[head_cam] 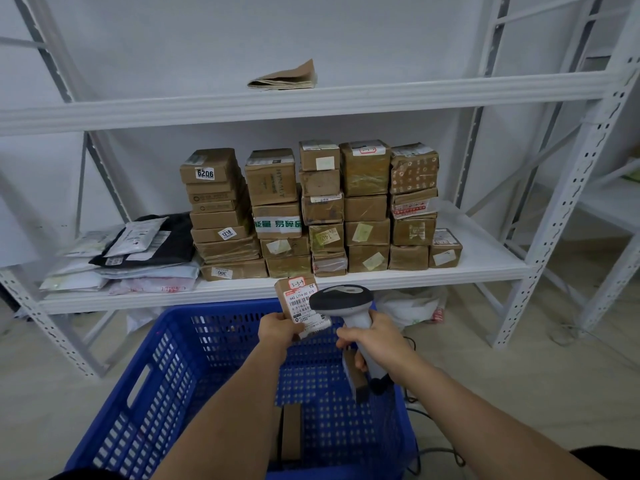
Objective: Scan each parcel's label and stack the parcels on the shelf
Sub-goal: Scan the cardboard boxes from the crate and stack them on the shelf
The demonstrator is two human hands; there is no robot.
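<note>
My left hand [277,329] grips a small brown parcel [298,298] by its lower edge, with its white barcode label facing me. My right hand [375,337] holds a grey-and-white handheld scanner [341,299] by the handle, its head just right of the label and overlapping it. Both are above a blue plastic crate [166,375]. More brown parcels lie in the crate: one [291,431] near its bottom and one [356,379] under my right hand. Several stacks of brown parcels [322,209] stand on the white shelf [485,261] behind.
Soft mailer bags [131,254], white and black, lie piled on the shelf's left part. A folded brown paper bag [287,77] rests on the upper shelf. White bags [412,306] lie on the floor under the shelf. The scanner's cable [440,452] trails right of the crate.
</note>
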